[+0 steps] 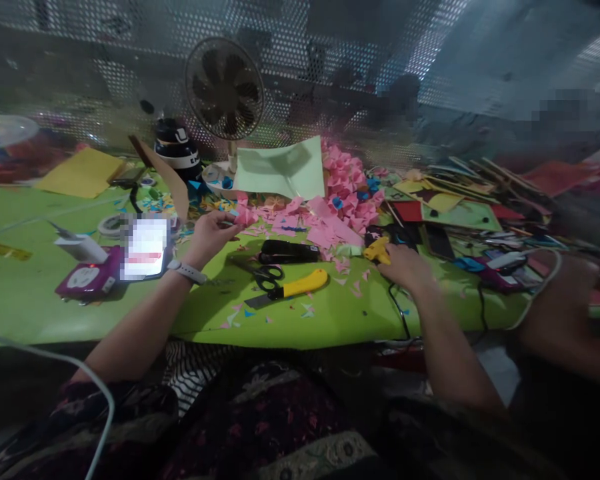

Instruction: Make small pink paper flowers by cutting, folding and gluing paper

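Note:
My left hand [211,235], a watch on its wrist, pinches a folded pink paper piece [246,213] above scattered scraps. My right hand [404,265] is closed around a yellow glue gun [377,251], and a black cord runs down off the table beside it. Between my hands lie a black stapler [290,251], dark-handled scissors [267,276] and a yellow-handled utility knife [305,284] with its blade out. Behind them rises a heap of pink paper flowers [347,177], a few blue ones among them, next to a pale green sheet [280,175].
A lit phone [147,247] leans by a purple box [89,273] at left. Farther back stand a fan [225,87] and a black tumbler [173,150]. Paper sheets and sticks clutter the right side, where another person's arm [563,320] reaches in. A white cable crosses the lower left.

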Tool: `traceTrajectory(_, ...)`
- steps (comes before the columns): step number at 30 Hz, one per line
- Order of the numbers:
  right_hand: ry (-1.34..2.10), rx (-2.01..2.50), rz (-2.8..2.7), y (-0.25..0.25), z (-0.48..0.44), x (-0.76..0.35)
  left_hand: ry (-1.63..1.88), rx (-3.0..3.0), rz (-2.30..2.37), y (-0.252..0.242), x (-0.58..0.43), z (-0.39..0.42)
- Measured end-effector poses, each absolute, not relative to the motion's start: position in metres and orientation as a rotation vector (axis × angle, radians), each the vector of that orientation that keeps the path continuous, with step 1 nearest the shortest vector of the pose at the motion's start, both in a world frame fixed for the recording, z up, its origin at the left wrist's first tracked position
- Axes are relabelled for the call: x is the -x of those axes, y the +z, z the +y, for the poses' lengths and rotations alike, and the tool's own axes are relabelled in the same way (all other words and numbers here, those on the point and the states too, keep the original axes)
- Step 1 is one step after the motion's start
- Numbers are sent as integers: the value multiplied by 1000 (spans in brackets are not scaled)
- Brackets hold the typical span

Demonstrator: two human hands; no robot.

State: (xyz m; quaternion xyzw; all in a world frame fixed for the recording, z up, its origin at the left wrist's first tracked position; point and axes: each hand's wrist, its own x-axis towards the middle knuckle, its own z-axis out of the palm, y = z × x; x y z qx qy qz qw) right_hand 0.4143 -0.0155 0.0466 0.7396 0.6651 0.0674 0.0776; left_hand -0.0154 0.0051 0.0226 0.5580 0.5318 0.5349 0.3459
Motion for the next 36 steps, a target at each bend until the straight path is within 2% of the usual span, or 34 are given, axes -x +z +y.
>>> traceTrajectory(13,83,-2414,1877,48,-12,-410,1419,-1344,1317,22,11,3)
traceTrajectory(18,236,-2667,1984,53,-20,-413,1461,-1422,1312,20,9,5)
traceTrajectory(21,397,-2799,2150,65,-21,-406,1512,-1660,1412,20,10,5)
traceTrajectory(23,363,-2887,2293,74,-22,-394,1543,-1829,1457,20,11,5)
traceTrajectory(26,-11,-2903,2654,85,-29,-367,1593,-2001,1426,20,12,4)
traceTrajectory(29,-1004,-2430,3066,89,-39,-328,1660,-2127,1370,18,9,4)
traceTrajectory(30,-1223,-2271,3084,89,-42,-314,1686,-2166,1364,17,8,3)
traceTrajectory(32,-1380,-1982,3089,88,-43,-284,1734,-2235,1364,16,6,3)
traceTrajectory(36,-1252,-1584,3205,83,-37,-236,1819,-2300,1351,17,2,1)
